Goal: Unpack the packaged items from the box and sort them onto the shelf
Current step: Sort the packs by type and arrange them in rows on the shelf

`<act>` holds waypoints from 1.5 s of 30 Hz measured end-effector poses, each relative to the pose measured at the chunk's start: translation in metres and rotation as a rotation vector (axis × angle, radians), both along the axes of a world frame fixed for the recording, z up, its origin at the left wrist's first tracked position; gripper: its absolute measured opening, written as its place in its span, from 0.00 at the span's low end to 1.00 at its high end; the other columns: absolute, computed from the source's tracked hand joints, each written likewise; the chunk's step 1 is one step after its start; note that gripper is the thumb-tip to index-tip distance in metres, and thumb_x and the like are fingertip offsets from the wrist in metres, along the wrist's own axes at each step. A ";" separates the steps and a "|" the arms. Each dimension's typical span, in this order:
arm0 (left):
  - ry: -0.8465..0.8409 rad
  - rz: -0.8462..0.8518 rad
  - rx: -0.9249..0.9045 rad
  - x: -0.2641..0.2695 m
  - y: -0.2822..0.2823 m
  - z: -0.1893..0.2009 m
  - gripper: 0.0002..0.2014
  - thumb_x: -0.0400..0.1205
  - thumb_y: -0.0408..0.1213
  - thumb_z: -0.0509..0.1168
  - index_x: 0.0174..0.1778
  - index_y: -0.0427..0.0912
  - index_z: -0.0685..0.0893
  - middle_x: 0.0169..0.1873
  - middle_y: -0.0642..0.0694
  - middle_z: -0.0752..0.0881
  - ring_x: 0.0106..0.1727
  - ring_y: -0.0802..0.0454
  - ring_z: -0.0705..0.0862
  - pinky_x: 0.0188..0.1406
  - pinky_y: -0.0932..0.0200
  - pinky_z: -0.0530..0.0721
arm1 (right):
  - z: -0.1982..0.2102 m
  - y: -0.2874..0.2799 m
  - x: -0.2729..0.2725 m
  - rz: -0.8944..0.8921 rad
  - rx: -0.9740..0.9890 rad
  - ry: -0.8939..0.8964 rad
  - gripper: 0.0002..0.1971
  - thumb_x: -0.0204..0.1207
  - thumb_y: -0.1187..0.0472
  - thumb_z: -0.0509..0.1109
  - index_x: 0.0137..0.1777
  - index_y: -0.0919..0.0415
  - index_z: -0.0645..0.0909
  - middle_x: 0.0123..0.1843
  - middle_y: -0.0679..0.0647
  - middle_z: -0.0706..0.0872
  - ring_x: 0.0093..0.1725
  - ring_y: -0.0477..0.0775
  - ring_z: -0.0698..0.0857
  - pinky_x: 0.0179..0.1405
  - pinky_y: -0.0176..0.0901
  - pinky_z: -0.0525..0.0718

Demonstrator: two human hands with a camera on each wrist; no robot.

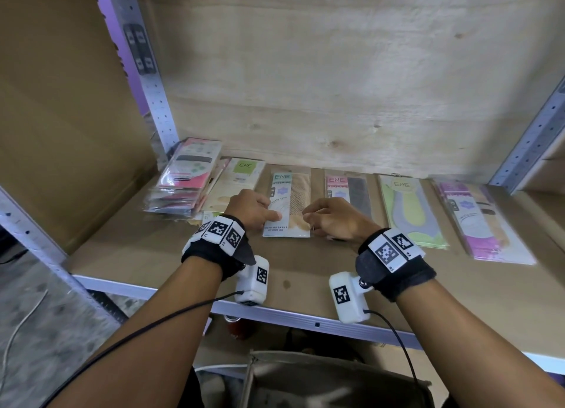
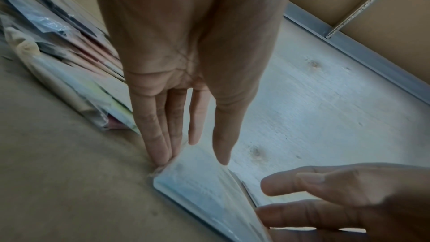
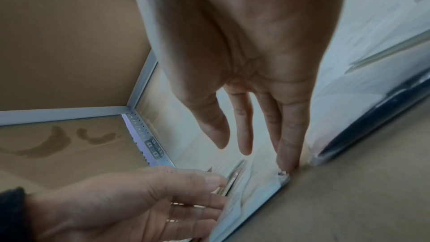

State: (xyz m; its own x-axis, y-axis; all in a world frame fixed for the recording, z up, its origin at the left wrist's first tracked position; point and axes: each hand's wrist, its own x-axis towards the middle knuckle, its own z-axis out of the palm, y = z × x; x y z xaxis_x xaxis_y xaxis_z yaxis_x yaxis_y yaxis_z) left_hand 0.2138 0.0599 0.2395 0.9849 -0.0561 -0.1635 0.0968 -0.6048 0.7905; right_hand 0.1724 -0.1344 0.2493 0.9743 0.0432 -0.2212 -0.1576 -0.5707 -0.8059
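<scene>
A flat stocking packet with a teal label lies on the brown shelf board, in the middle of a row of packets. My left hand is at its left edge, thumb lying on the packet. In the left wrist view its straight fingertips press against the packet's near corner. My right hand is at the right edge. Its straight fingertips touch the packet's other near corner. Neither hand grips anything.
A stack of packets sits at the far left against the metal upright. Green-label, pink-label, yellow-green and purple packets lie in the row. An open cardboard box stands below the shelf's front rail.
</scene>
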 end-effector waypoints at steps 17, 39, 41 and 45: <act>-0.108 -0.011 0.094 0.006 -0.001 -0.004 0.22 0.74 0.42 0.79 0.63 0.41 0.88 0.57 0.44 0.89 0.59 0.47 0.87 0.58 0.57 0.83 | -0.009 0.000 0.007 -0.020 0.104 -0.013 0.08 0.81 0.59 0.71 0.58 0.58 0.86 0.59 0.56 0.88 0.57 0.55 0.90 0.44 0.42 0.89; -0.305 0.319 -0.132 0.005 0.101 0.017 0.07 0.76 0.35 0.69 0.47 0.46 0.91 0.43 0.45 0.92 0.49 0.42 0.91 0.57 0.43 0.89 | 0.005 0.109 0.065 -0.089 0.194 -0.021 0.05 0.79 0.72 0.65 0.42 0.64 0.78 0.39 0.64 0.86 0.32 0.61 0.87 0.48 0.60 0.90; -0.304 0.327 -0.141 0.005 0.108 0.017 0.06 0.76 0.35 0.69 0.45 0.46 0.91 0.42 0.46 0.92 0.49 0.43 0.91 0.57 0.43 0.89 | 0.000 0.124 0.082 -0.102 0.059 -0.026 0.05 0.78 0.65 0.71 0.45 0.67 0.82 0.45 0.66 0.90 0.40 0.64 0.90 0.49 0.61 0.91; -0.290 0.335 -0.139 0.005 0.118 0.017 0.04 0.76 0.37 0.69 0.41 0.49 0.89 0.42 0.47 0.91 0.48 0.44 0.91 0.54 0.42 0.90 | -0.008 0.140 0.109 -0.072 -0.259 0.022 0.31 0.67 0.40 0.80 0.57 0.67 0.82 0.51 0.61 0.90 0.48 0.61 0.88 0.37 0.45 0.84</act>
